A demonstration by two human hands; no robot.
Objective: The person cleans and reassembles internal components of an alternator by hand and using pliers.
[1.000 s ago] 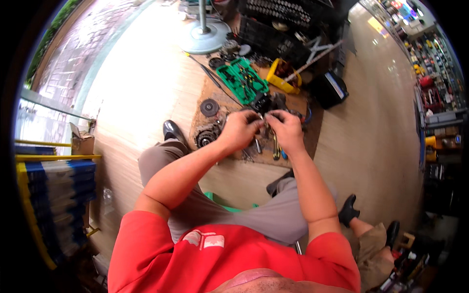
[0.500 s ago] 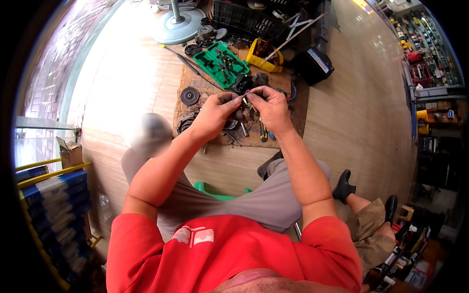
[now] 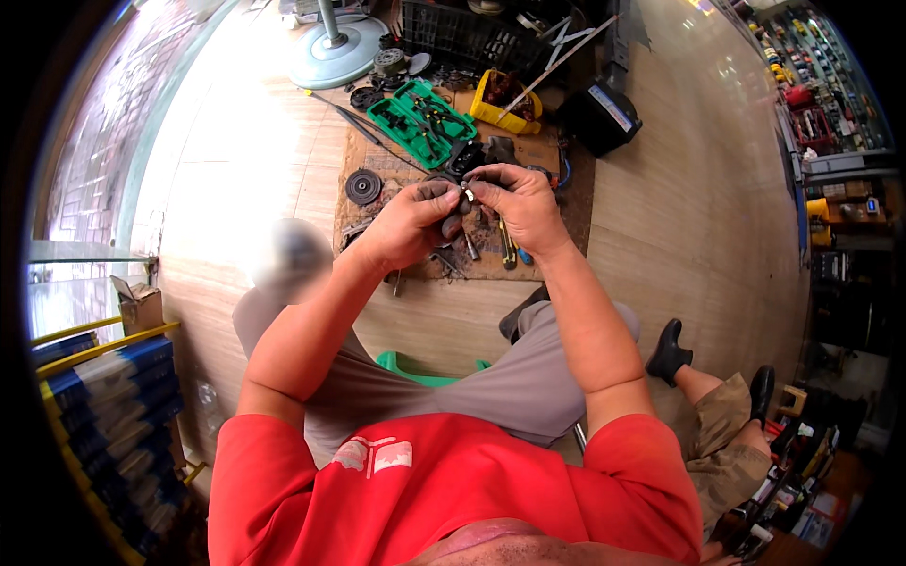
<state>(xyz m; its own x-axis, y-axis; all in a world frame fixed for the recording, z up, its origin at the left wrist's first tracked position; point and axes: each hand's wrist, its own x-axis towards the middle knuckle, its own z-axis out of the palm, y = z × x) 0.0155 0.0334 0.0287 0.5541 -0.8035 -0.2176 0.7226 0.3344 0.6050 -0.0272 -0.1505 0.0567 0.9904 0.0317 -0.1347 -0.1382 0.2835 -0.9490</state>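
Note:
Above the stained board (image 3: 566, 241), my left hand (image 3: 412, 224) and my right hand (image 3: 527, 209) meet fingertip to fingertip, both closed. Thumbs and forefingers pinch a small part with a whitish end (image 3: 469, 195); its kind is too small to make out. The fingertips look blackened. Beyond them lies an opened green tool case (image 3: 423, 124) with dark tools in its slots. A round ribbed black disc (image 3: 363, 187) rests left of my left hand. Below my right hand are a yellow-and-dark hand tool (image 3: 508, 247) and a short metal cylinder (image 3: 471, 248).
A yellow bin (image 3: 505, 102) of reddish-brown parts, a black battery-like box (image 3: 599, 121) and a black crate (image 3: 472, 36) stand farther off. A round pale stand base (image 3: 341, 49) is at back left. Another person's shoe (image 3: 669, 352) shows at right, with stocked shelves (image 3: 821, 94) beyond.
My hands have shifted slightly and the fingers have re-gripped. The whitish end between the fingertips shows more plainly now. The whole view has moved a little.

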